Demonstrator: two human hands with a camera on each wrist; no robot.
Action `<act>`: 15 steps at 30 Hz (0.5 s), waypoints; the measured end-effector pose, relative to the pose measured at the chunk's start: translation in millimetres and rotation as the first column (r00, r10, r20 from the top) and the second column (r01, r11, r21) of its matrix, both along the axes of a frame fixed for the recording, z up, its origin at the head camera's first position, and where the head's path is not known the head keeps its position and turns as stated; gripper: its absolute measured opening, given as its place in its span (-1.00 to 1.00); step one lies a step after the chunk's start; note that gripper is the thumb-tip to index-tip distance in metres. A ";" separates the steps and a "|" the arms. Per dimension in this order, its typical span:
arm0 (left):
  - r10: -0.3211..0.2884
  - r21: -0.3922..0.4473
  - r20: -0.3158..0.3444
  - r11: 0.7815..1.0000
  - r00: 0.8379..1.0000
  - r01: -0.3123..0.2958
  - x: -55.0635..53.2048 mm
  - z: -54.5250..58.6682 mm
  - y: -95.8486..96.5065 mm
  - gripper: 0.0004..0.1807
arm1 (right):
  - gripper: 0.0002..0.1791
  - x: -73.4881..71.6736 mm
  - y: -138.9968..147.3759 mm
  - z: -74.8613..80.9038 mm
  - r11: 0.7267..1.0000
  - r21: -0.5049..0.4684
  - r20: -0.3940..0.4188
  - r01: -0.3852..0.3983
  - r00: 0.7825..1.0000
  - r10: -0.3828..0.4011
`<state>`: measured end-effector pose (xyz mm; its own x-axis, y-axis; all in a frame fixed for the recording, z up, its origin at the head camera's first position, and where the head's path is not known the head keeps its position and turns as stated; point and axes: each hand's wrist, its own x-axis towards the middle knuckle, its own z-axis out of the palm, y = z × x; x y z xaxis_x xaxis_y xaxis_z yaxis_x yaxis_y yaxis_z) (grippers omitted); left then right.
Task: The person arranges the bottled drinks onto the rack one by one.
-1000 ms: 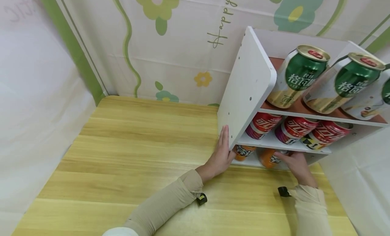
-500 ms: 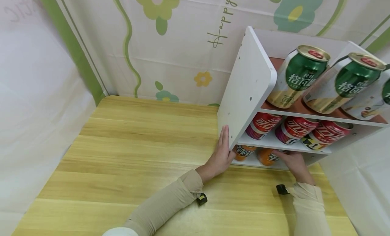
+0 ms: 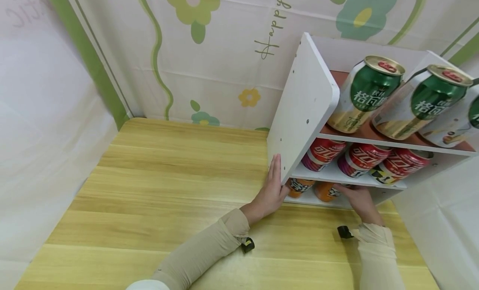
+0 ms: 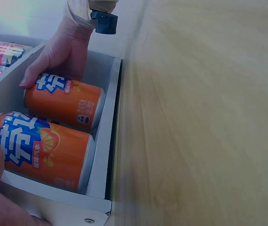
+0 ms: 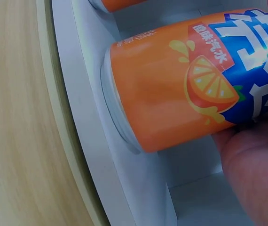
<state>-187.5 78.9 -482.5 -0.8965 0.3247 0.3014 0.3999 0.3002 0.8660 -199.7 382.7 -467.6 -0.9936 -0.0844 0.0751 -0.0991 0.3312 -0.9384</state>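
Observation:
My right hand [image 3: 361,200] grips an orange soda can [image 3: 324,192] inside the bottom level of a white shelf unit [image 3: 299,111]. The right wrist view shows this can upright, its silver base right at the shelf floor [image 5: 160,188] behind the front lip. A second orange soda can [image 4: 63,155] stands beside it at the left end of that level. Against the unit's left side panel lies my left hand [image 3: 267,196], fingers straight along the outside and thumb by the front edge. The right fingers behind the held can are hidden.
Red cola cans [image 3: 364,159] stand in the middle level, and green-and-white kvass cans [image 3: 374,94] on the top level. The unit stands on a wooden table [image 3: 157,178], with a patterned cloth [image 3: 224,65] behind and white cloth at both sides.
My right hand has moved slightly left and farther into the bottom level with the orange soda can, nearing the other orange can. The left hand has stayed on the side panel.

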 end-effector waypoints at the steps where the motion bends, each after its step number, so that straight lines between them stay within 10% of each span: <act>1: 0.001 0.000 -0.001 1.000 1.000 -0.001 0.1 0.0 -0.1 0.08 | -0.51 -0.2 -1.3 0.0 1.000 -0.021 -0.010 -0.007 1.000 0.007; 15: -0.005 0.011 -0.005 1.000 1.000 0.005 0.0 -0.4 -0.4 0.10 | -0.53 -0.7 -4.1 -1.6 0.998 -0.055 0.007 0.024 1.000 -0.024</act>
<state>-187.5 78.6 -483.0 -0.8935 0.3256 0.3093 0.4055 0.2889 0.8672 -200.4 378.6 -469.2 -0.9957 -0.0564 0.0729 -0.0859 0.2815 -0.9557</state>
